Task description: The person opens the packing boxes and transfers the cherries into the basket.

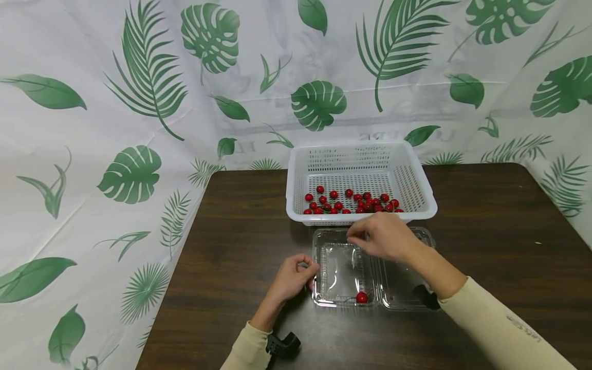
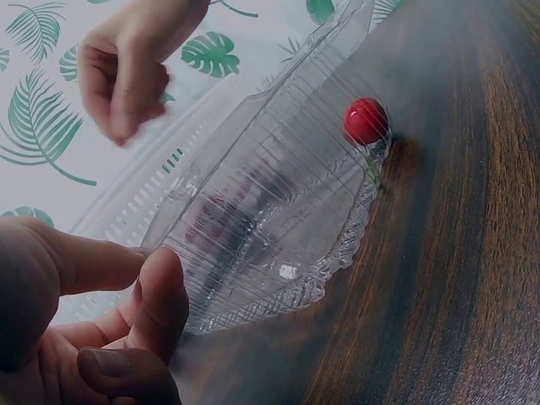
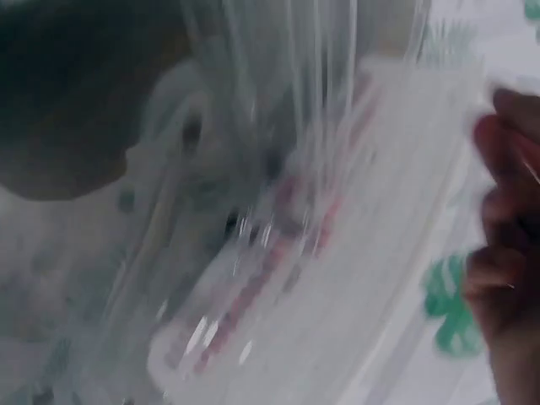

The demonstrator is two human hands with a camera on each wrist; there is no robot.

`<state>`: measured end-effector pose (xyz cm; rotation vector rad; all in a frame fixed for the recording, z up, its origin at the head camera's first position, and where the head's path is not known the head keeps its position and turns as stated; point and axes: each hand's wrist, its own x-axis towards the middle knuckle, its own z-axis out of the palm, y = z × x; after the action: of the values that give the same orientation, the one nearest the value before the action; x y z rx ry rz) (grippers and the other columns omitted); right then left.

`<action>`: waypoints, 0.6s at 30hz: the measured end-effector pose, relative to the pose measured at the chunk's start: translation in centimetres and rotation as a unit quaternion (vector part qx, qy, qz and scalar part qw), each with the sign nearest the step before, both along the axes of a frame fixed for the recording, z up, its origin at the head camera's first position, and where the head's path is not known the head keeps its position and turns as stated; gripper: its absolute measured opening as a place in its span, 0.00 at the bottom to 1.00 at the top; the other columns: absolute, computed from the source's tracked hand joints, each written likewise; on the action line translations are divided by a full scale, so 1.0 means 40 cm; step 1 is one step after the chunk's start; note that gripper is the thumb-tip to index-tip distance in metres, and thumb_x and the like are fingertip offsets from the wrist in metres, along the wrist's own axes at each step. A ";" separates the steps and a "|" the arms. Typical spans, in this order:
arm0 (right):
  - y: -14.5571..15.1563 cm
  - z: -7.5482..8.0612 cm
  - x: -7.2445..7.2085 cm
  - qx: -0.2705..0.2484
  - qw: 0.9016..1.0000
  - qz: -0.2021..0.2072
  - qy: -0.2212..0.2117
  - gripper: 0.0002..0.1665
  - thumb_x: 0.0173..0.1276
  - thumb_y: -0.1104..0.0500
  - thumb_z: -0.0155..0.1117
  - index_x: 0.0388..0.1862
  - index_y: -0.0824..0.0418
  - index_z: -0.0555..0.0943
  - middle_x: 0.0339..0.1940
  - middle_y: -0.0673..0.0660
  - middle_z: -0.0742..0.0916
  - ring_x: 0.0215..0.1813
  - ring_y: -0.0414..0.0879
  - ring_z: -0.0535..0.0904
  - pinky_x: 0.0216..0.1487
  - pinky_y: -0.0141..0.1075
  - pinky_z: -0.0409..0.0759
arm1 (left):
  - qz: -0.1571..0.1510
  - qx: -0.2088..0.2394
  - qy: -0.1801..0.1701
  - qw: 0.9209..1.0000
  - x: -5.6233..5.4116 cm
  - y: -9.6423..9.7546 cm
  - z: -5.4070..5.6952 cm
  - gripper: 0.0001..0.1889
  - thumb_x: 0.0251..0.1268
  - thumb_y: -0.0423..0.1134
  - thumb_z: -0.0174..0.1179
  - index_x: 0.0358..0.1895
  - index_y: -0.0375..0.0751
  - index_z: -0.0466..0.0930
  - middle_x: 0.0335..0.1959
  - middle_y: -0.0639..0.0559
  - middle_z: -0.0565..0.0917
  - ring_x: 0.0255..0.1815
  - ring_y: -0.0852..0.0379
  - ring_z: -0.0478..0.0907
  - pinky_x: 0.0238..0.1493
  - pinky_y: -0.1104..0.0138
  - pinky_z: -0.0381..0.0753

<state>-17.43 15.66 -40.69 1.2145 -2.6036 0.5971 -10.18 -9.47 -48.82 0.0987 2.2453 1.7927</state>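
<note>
A clear plastic clamshell container (image 1: 339,267) lies unfolded on the table. My left hand (image 1: 294,277) pinches its left rim between thumb and forefinger, as the left wrist view shows close up. One red cherry (image 1: 362,297) with a stem sits in the near right corner of the left half; it also shows as a bright cherry (image 2: 365,121) in the left wrist view. My right hand (image 1: 381,236) is above the container, near the basket's front rim, its fingers bent inward. I cannot tell whether those fingertips hold anything; the right wrist view is blurred.
Behind the container stands a white perforated plastic basket (image 1: 356,220) with many red cherries (image 1: 370,202) gathered along its front. The container's other half (image 1: 400,288) lies under my right forearm. A leaf-patterned cloth (image 1: 259,118) hangs behind the dark wooden table (image 1: 240,221).
</note>
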 end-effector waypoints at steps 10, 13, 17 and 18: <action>-0.071 -0.077 0.103 0.196 0.964 0.101 -0.149 0.07 0.49 0.54 0.79 0.28 0.49 0.88 0.24 0.39 0.85 0.26 0.35 0.79 0.30 0.36 0.79 | 0.003 -0.004 0.004 1.000 -0.001 0.001 0.000 0.08 0.66 0.34 0.61 0.32 0.33 0.76 0.14 0.28 0.76 0.07 0.66 0.61 0.14 0.72 0.54; -0.080 -0.091 0.112 0.211 0.961 0.107 -0.147 0.07 0.47 0.53 0.80 0.26 0.47 0.87 0.23 0.38 0.84 0.24 0.35 0.77 0.28 0.35 0.78 | 0.003 -0.002 0.000 1.000 0.000 0.001 0.000 0.08 0.66 0.35 0.61 0.32 0.34 0.77 0.18 0.23 0.77 0.08 0.66 0.61 0.14 0.72 0.55; -0.085 -0.102 0.118 0.215 0.962 0.111 -0.130 0.09 0.45 0.54 0.81 0.21 0.45 0.85 0.19 0.37 0.81 0.21 0.34 0.74 0.24 0.34 0.74 | 0.004 0.000 0.002 1.000 0.001 0.002 0.001 0.08 0.66 0.35 0.61 0.31 0.34 0.77 0.17 0.25 0.77 0.08 0.65 0.62 0.14 0.72 0.55; -0.085 -0.103 0.118 0.213 0.962 0.112 -0.126 0.10 0.44 0.54 0.81 0.20 0.45 0.84 0.18 0.36 0.80 0.20 0.34 0.73 0.23 0.34 0.74 | 0.004 -0.002 0.002 1.000 0.000 0.002 0.000 0.08 0.66 0.35 0.61 0.31 0.34 0.77 0.16 0.26 0.77 0.08 0.65 0.63 0.14 0.72 0.55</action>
<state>-12.71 12.26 -44.82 1.6770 -2.9326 0.2397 -10.17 -9.38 -48.82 0.0937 2.2557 1.7938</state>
